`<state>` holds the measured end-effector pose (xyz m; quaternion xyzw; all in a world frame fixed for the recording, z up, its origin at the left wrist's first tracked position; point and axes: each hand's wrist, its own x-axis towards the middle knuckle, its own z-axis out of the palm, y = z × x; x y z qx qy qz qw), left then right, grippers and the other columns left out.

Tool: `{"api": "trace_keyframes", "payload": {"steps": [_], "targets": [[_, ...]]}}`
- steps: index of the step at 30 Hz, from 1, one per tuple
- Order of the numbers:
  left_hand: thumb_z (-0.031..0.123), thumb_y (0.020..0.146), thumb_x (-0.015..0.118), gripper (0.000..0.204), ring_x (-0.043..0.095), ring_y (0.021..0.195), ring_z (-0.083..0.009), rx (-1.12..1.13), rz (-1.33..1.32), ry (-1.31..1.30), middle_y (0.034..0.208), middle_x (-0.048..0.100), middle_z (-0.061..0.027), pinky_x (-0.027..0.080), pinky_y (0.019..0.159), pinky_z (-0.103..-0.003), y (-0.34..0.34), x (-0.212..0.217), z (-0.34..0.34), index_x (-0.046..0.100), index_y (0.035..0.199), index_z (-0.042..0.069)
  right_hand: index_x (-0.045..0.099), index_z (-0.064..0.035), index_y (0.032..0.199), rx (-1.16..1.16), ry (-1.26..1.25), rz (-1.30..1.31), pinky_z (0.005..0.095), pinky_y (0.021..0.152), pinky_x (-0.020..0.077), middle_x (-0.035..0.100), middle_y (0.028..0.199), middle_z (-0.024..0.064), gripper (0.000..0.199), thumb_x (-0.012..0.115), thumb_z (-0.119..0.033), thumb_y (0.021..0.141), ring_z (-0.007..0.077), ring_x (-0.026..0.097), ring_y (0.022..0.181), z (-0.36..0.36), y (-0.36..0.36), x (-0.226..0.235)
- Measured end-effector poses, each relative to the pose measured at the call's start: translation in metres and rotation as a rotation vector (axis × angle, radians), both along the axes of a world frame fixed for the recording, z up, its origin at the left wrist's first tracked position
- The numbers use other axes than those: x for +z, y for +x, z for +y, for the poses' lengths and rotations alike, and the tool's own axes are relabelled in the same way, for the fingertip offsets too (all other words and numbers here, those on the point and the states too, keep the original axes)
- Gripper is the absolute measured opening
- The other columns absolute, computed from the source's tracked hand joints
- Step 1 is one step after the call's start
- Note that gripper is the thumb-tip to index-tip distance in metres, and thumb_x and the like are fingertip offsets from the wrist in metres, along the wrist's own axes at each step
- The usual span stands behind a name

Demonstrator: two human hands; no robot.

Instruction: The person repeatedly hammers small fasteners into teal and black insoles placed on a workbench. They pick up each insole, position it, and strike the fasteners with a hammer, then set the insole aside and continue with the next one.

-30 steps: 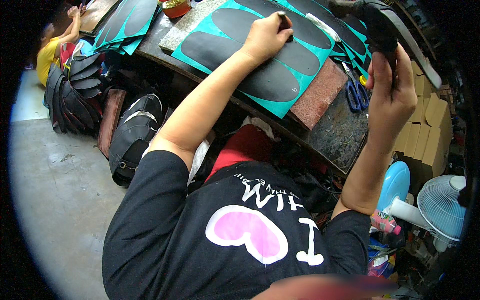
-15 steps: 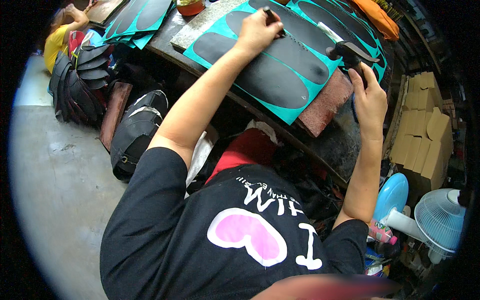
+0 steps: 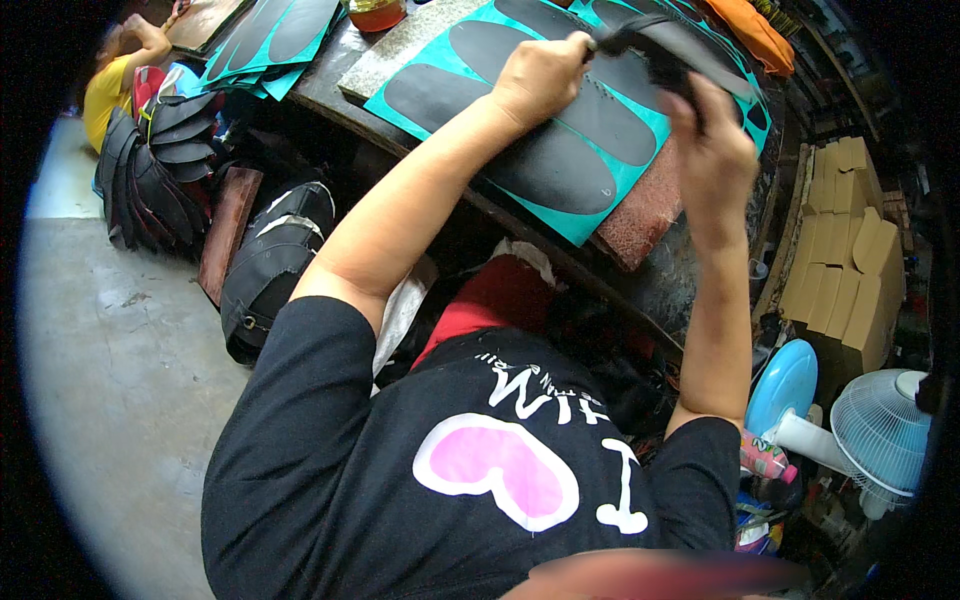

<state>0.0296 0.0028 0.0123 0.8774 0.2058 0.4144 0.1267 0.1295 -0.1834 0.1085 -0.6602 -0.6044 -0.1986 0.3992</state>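
My left hand [image 3: 545,82] is closed in a fist over the sheet, round a short dark punch that it mostly hides. Raised at the right, my right hand [image 3: 715,160] grips a hammer [image 3: 690,52], blurred by motion. The hammer's head is close to the top of my left fist; whether they touch I cannot tell. Beneath lies a teal sheet [image 3: 560,222] bearing several black sole-shaped ovals [image 3: 555,165]. A row of small marks runs along one oval near my left hand.
A reddish-brown block [image 3: 640,225] and a pale stone slab [image 3: 405,45] lie under the sheet. More teal sheets [image 3: 270,35] are at upper left. Cardboard boxes [image 3: 840,250] and a fan [image 3: 880,430] stand at right. A person in yellow [image 3: 105,95] sits at far left.
The hammer has swung left and up, toward my left fist. My left hand has shifted slightly right and nearer along the sheet.
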Motion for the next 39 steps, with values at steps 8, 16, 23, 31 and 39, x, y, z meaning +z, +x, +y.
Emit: {"api": "trace_keyframes", "payload": {"steps": [8,16,23,31,39], "targets": [[0.011,0.084,0.068,0.013,0.070,0.069,-0.0174,-0.081,-0.323,-0.703,0.079,0.070,-0.0109,0.056,0.065,-0.030,0.004,-0.012,0.016,0.063,0.091,0.001,0.065,-0.0138,0.115,-0.164,-0.110,0.044,0.0390,0.066,0.0527,0.070,0.086,0.0158,0.036,0.063,-0.042,0.091,0.0334,0.069,0.079,-0.023,0.032,0.000],[0.015,0.085,0.066,0.016,0.066,0.073,-0.0364,-0.068,-0.074,0.007,0.076,0.065,-0.0192,0.053,0.063,-0.045,0.004,0.000,-0.006,0.057,0.095,0.006,0.068,-0.0041,0.104,0.073,0.199,-0.001,0.0346,0.064,0.0538,0.070,0.087,0.0160,0.026,0.069,-0.026,0.089,0.0295,0.070,0.073,-0.019,0.002,0.012],[0.014,0.082,0.069,0.019,0.071,0.071,-0.0235,-0.144,-0.445,-0.806,0.084,0.070,-0.0153,0.057,0.066,-0.033,0.010,-0.011,0.003,0.063,0.095,0.001,0.063,-0.0120,0.113,-0.182,-0.123,0.048,0.0388,0.064,0.0525,0.068,0.089,0.0165,0.034,0.064,-0.038,0.090,0.0360,0.067,0.079,-0.025,0.023,-0.005],[0.016,0.083,0.068,0.017,0.068,0.075,-0.0324,-0.033,-0.071,-0.160,0.081,0.069,-0.0147,0.055,0.070,-0.041,0.009,-0.004,-0.010,0.061,0.094,0.006,0.068,-0.0048,0.103,0.026,0.158,-0.014,0.0340,0.063,0.0531,0.069,0.082,0.0137,0.022,0.069,-0.022,0.090,0.0288,0.069,0.071,-0.030,0.009,0.013],[0.016,0.081,0.069,0.015,0.071,0.077,-0.0230,-0.111,-0.316,-0.644,0.081,0.071,-0.0132,0.055,0.073,-0.034,0.013,-0.007,-0.007,0.065,0.088,0.003,0.064,-0.0118,0.114,-0.162,-0.106,0.043,0.0361,0.063,0.0533,0.070,0.088,0.0143,0.035,0.065,-0.038,0.090,0.0325,0.069,0.078,-0.030,0.027,0.000]]}}
